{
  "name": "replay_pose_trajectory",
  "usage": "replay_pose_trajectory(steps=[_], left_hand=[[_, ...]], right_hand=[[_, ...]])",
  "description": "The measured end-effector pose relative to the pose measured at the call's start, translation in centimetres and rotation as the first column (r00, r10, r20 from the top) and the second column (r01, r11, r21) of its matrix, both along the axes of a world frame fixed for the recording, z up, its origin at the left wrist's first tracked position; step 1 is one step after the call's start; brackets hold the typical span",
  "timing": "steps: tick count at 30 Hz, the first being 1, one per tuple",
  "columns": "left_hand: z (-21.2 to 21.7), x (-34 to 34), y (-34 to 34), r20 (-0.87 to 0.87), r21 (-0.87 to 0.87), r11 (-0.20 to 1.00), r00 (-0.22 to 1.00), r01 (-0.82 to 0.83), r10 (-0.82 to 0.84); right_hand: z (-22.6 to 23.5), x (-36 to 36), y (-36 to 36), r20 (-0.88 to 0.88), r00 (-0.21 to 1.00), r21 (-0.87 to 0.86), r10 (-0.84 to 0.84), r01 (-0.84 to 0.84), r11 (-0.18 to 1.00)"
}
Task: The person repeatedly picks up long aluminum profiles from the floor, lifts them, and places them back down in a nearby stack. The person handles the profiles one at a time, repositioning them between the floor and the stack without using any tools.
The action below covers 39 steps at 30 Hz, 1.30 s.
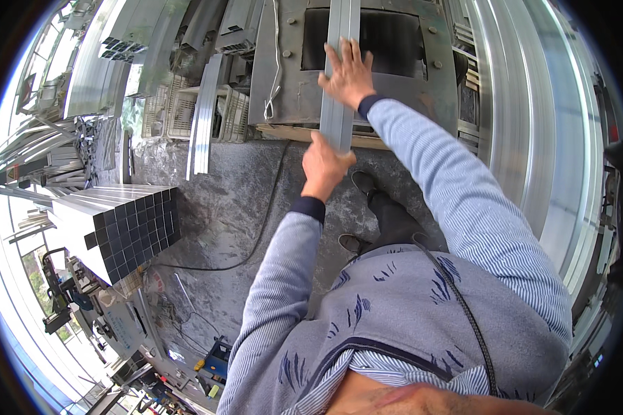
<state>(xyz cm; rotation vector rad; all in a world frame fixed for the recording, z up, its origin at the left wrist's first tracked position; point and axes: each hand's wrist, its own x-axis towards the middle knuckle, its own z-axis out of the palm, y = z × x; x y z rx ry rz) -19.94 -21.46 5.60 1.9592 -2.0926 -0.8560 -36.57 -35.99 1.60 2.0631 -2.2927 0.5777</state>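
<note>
A long grey aluminium profile (338,114) runs away from me across the top of a dark metal machine table (287,90). Its near end sticks out past the table's front edge. At that end my left hand (323,166) is closed around the profile, the thumb along its left side and the fingers partly hidden. Farther along, my right hand (348,75) lies palm down on the profile with its fingers spread. Beyond it is a dark rectangular opening (391,45) in the table top.
Bundled square tubes (135,228) stand at the left on the grey floor (218,200). A black cable (273,197) crosses that floor. Plastic crates (232,114) sit left of the table, beside a leaning metal length (205,124). Long profiles (516,104) line the right side.
</note>
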Motion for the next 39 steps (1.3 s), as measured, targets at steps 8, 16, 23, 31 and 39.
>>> replay_pose_trajectory(steps=[8,16,23,31,39], left_hand=[[-2.8,8.1,16.8,0.0,0.173,0.978,0.993,-0.117,0.119],[-4.7,16.3,30.4,0.09,0.189,0.968,0.984,-0.166,0.151],[-5.3,21.7,36.7,0.079,0.089,0.989,0.991,-0.119,0.112],[-3.4,26.7,40.8,0.087,0.148,0.984,0.993,-0.097,0.085],[3.9,33.5,43.9,0.213,0.221,0.971,0.976,-0.095,0.047]], right_hand=[[-2.3,8.7,17.7,0.14,0.985,0.069,0.099,-0.11,0.992],[-4.0,16.0,31.2,0.173,0.961,0.223,0.216,-0.252,0.942],[-1.0,17.4,37.1,0.191,0.939,0.381,0.287,-0.34,0.86],[2.6,14.8,37.5,0.076,0.809,0.453,0.582,-0.548,0.703],[4.9,14.4,28.0,-0.268,0.427,0.424,0.863,-0.752,0.504]])
